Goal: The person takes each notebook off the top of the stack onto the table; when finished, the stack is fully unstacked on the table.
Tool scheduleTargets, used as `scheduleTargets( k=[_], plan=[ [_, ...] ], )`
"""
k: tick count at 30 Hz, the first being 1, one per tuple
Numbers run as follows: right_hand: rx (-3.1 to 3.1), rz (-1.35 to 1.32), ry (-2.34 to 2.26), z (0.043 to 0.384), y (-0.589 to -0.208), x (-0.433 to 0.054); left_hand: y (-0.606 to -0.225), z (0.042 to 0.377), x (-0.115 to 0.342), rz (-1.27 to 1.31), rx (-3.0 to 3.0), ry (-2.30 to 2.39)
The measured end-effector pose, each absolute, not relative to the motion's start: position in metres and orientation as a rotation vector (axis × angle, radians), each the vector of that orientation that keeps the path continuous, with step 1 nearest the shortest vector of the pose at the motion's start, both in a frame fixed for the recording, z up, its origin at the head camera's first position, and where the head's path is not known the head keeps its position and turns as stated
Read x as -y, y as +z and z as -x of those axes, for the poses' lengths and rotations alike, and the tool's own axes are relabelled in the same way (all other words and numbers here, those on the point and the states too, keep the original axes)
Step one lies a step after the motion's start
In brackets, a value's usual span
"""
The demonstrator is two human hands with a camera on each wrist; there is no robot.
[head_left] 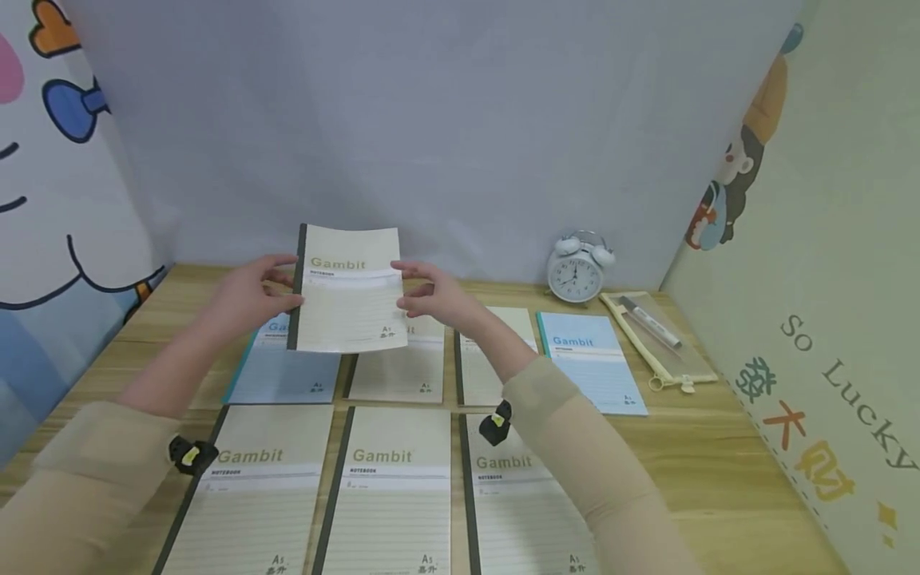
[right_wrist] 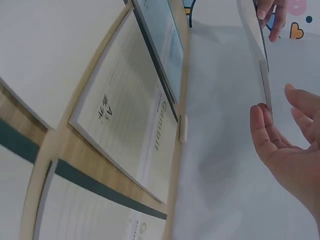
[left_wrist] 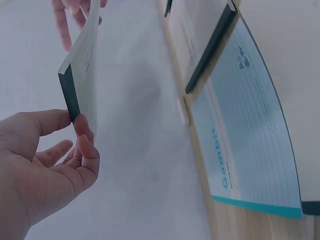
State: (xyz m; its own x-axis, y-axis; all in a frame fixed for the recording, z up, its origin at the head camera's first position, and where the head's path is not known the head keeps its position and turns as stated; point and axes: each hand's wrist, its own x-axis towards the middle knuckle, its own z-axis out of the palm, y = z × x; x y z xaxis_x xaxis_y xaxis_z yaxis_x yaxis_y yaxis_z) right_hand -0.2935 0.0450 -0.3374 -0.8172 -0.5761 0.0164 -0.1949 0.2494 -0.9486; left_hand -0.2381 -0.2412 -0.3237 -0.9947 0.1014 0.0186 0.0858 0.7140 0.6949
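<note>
A cream Gambit notebook [head_left: 352,307] with a dark spine is held up above the back row of notebooks, its cover facing me. On its spine side, my left hand [head_left: 247,291] grips the edge between thumb and fingers, as the left wrist view also shows at the dark spine [left_wrist: 70,95]. My right hand [head_left: 438,299] holds the opposite edge with its fingertips. Beneath it lie a blue notebook [head_left: 287,371] and another cream notebook [head_left: 402,371], both partly covered by the raised one.
Several cream notebooks, such as the front middle one [head_left: 388,503], lie in rows on the wooden table [head_left: 719,479]. To the right are a second blue notebook [head_left: 592,363], a white alarm clock [head_left: 575,271] and a zip pouch [head_left: 676,363] with a marker [head_left: 650,322]. Behind hangs a pale backdrop [head_left: 460,136].
</note>
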Motion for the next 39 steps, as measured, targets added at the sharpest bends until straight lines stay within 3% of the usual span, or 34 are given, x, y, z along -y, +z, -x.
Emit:
scheduleTargets(
  k=[16,28,39],
  plan=[
    [-2.371,0.799,-1.428,0.284,-0.289,-0.137,-0.295,0.220,0.161,-0.342,-2.812,1.306],
    [-2.474,0.806,-1.304,0.254,-0.274,-0.201,-0.285,0.209,0.101,-0.412,-2.697,1.496],
    [-2.640,0.892,-1.155,0.229,-0.274,-0.266,-0.304,0.185,0.047,-0.672,-2.706,1.576]
  ],
)
